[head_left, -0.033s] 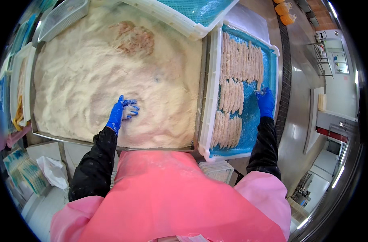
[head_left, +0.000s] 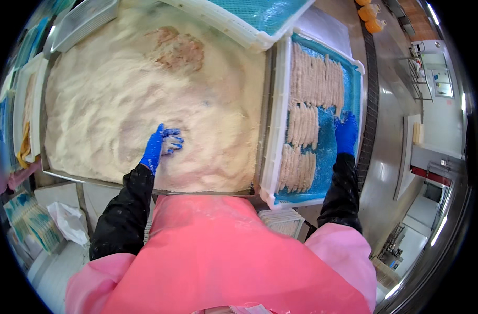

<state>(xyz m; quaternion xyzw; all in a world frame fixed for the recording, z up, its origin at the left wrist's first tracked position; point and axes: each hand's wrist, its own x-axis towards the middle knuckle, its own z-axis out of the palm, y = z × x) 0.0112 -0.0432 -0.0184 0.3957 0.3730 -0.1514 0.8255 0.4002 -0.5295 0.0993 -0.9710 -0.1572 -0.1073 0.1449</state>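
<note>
My left hand, in a flour-dusted blue glove, hovers at or just on the pale powder in a wide metal-edged tray, its fingers apart and nothing seen in them. Over at the right, my right hand, also blue-gloved, is at the near end of the rightmost strip in the far row of coated strips. Its fingers look spread, and no strip shows in them. Two shorter rows, a middle row and a near row, lie on the blue liner of a white tray.
A mound of raw pinkish meat lies in the far part of the powder. Another blue-lined white tray overlaps the far right corner. A white basket sits at the far left. Orange jugs stand on the floor beyond the drain grate.
My right hand's fingers have spread slightly at the end of the far row. The whole view has shifted a little, and my left hand keeps its pose over the powder.
</note>
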